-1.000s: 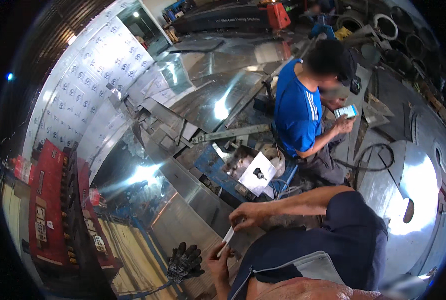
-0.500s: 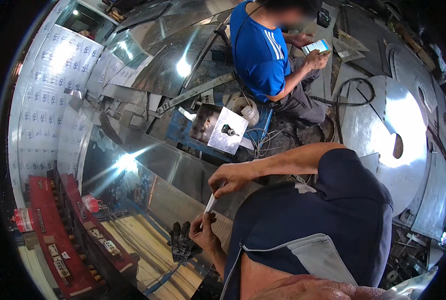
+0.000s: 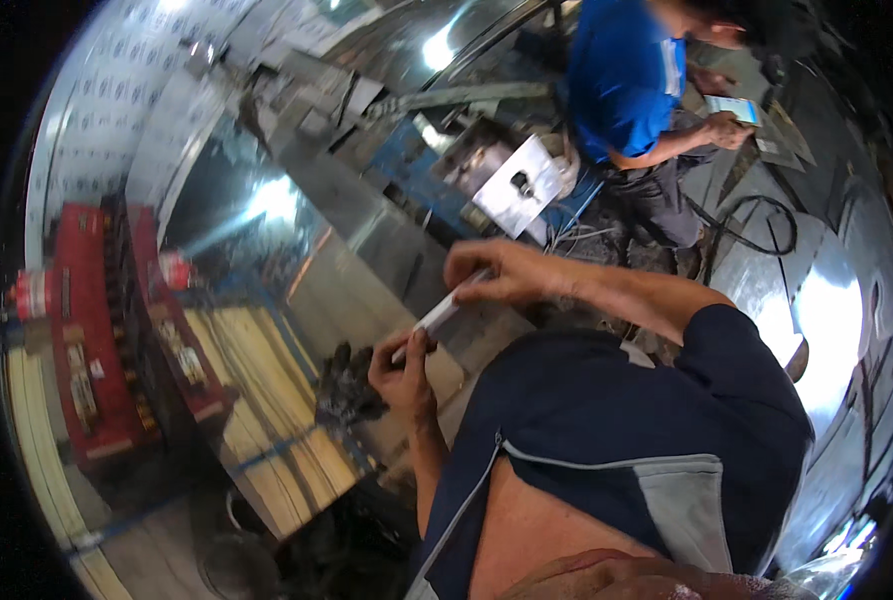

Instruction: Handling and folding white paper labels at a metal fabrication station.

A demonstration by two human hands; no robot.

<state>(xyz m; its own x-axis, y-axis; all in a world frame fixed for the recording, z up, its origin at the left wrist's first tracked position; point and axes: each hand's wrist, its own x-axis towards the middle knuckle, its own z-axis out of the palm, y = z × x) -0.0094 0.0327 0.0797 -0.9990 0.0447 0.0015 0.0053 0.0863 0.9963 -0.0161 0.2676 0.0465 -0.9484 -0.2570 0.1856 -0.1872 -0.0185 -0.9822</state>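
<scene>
Both hands have drawn in closer than a second ago: the left hand pinches the lower end of a thin white strip, the right hand its upper end, above dark gloves.

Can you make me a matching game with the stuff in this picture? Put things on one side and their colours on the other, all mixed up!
Things:
1. thin strip held between left hand and right hand
2. co-worker's shirt
3. long boxes at the left
4. glove by the left hand

Colours:
A. red
B. dark grey
C. white
D. blue

Pairs: 1-C, 2-D, 3-A, 4-B
</scene>
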